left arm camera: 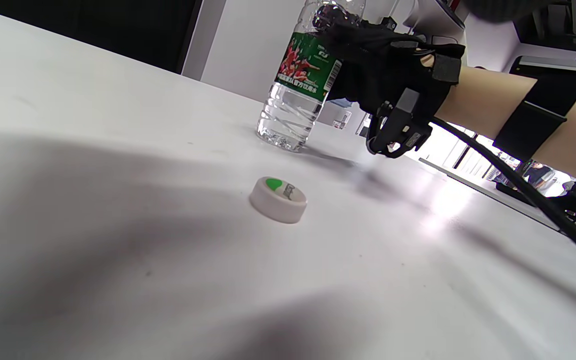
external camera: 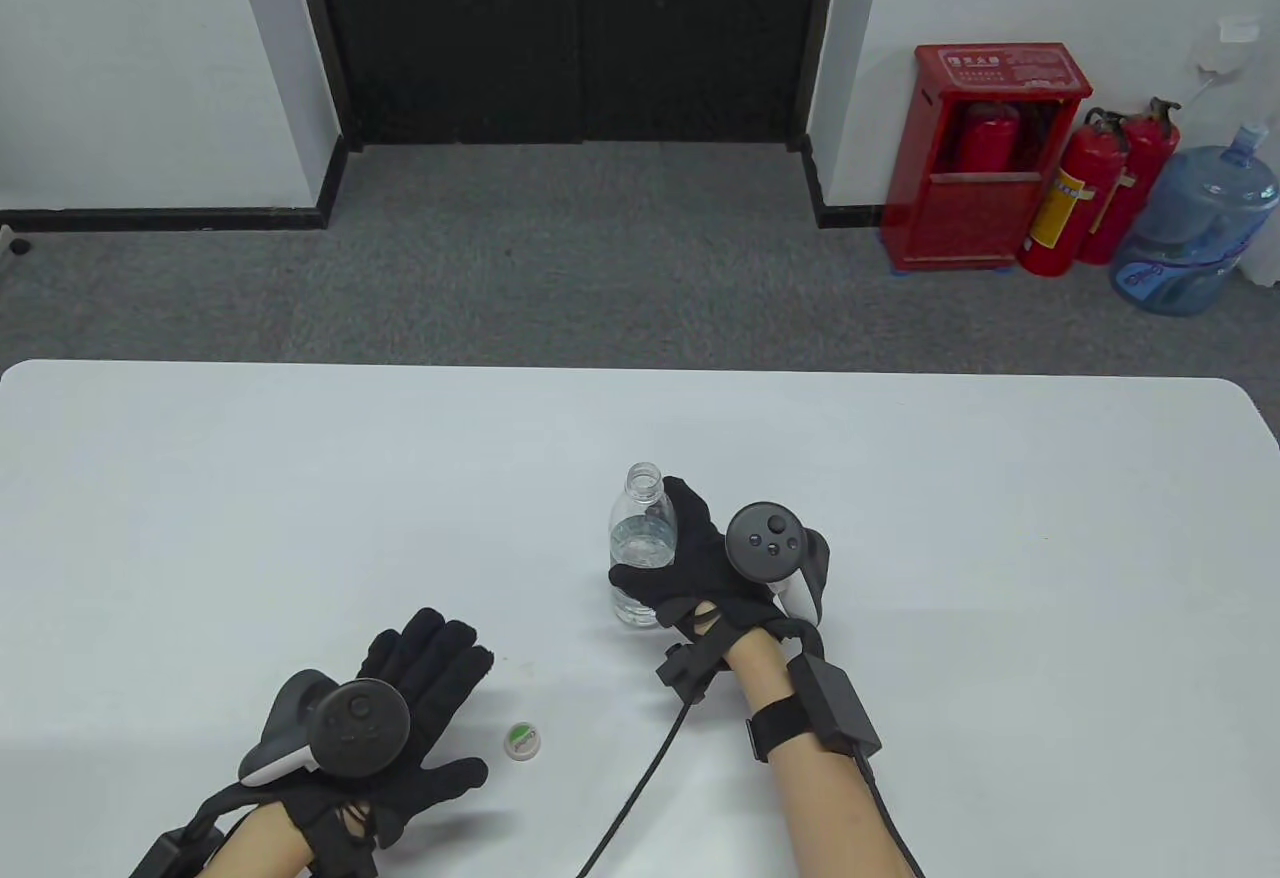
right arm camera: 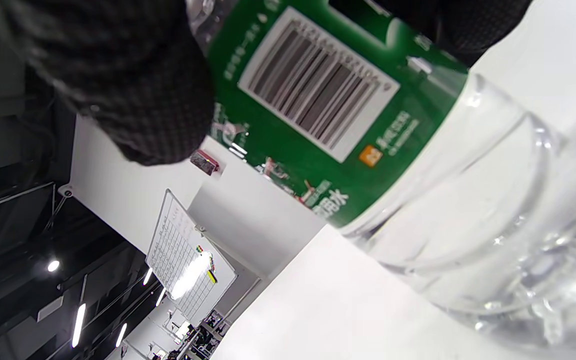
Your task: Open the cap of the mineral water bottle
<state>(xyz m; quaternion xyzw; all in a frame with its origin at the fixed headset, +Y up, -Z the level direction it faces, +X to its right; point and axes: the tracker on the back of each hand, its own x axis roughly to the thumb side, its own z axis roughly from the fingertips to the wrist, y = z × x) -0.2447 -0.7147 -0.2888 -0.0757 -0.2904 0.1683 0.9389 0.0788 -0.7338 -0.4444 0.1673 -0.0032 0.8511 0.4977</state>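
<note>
- Right now I count one water bottle [external camera: 641, 558], one loose cap [external camera: 522, 741], and my two gloved hands on the white table [external camera: 1000, 478].
- My right hand [external camera: 700, 568] grasps the bottle around its middle, fingers wrapped over the green label [left arm camera: 309, 65]; the bottle stands upright on the table, a little right of centre.
- From the table view the bottle's neck is bare and its mouth uncovered. It holds clear water, visible through the ribbed lower body in my right wrist view [right arm camera: 493, 215]; I cannot tell exactly how high the water reaches.
- My right wrist view shows a gloved finger [right arm camera: 133, 75] pressed against the label beside the barcode [right arm camera: 318, 85].
- The cap is white with a green mark on top and lies flat on the table, apart from the bottle, between my two hands and just beside my left thumb.
- My left hand [external camera: 410, 708] is released, fingers spread flat and extended on the table near the front edge, gripping nothing; it does not touch the cap.
- A black cable [external camera: 640, 778] runs from my right wrist back toward the near edge.
- Beyond the table, on the floor by the wall: one red extinguisher cabinet [external camera: 985, 158], two red fire extinguishers [external camera: 1100, 188] standing beside it, and one large blue water jug [external camera: 1195, 228] leaning at the far right.
</note>
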